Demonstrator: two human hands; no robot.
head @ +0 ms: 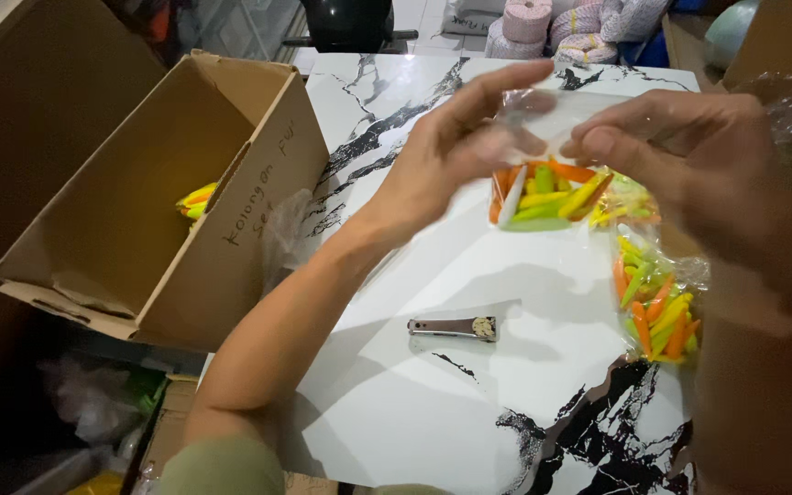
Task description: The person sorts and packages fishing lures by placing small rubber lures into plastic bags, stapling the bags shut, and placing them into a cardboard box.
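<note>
1. A clear plastic bag [543,197] of orange, yellow and green sticks was held above the counter [414,403], its mouth pinched, seemingly to keep it shut.
2. The left hand [451,151] and right hand [689,147] each kept a narrow grip on the bag's top.
3. A second filled bag [657,307] lay just beside it; a metal tool [454,327] lay nearby.
4. A cardboard box [167,202] stood at the left, tilted open, 1 packet [196,199] inside.
</note>
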